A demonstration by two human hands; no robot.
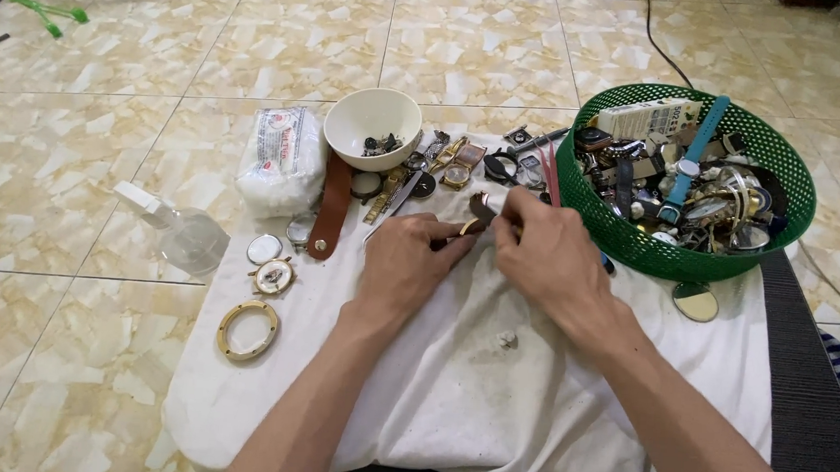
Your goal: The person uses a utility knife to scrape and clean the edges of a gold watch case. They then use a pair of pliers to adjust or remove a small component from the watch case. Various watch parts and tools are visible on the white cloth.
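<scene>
At centre frame, a small dark watch part (pixel 483 209) is held between both hands over a white cloth (pixel 469 399). It is pinched by the fingertips of the left hand (pixel 402 264) from the left, with a thin gold piece seen at the thumb tip. The right hand (pixel 542 255) is closed around the part from the right, its fingers curled; what exactly is gripped there cannot be told.

Upper right of the frame, a green mesh basket (pixel 683 262) full of watches and straps is seen, with a blue strap (pixel 692 158) standing up in it. A small round mirror-like disc (pixel 695 301) lies just below the basket.

Above the hands, a white bowl (pixel 373 128) holding small dark parts is noted, with several watches (pixel 456 162) laid beside it and a brown strap (pixel 331 208) below it. A white packet (pixel 282 159) lies left of the bowl.

At left of the frame, a clear plastic bottle (pixel 179 230) lies on the tiled floor (pixel 84 155). A gold ring (pixel 247 329) and two round watch pieces (pixel 270 262) rest on the cloth's left edge. A tiny white object (pixel 506 339) lies on the cloth below the hands.
</scene>
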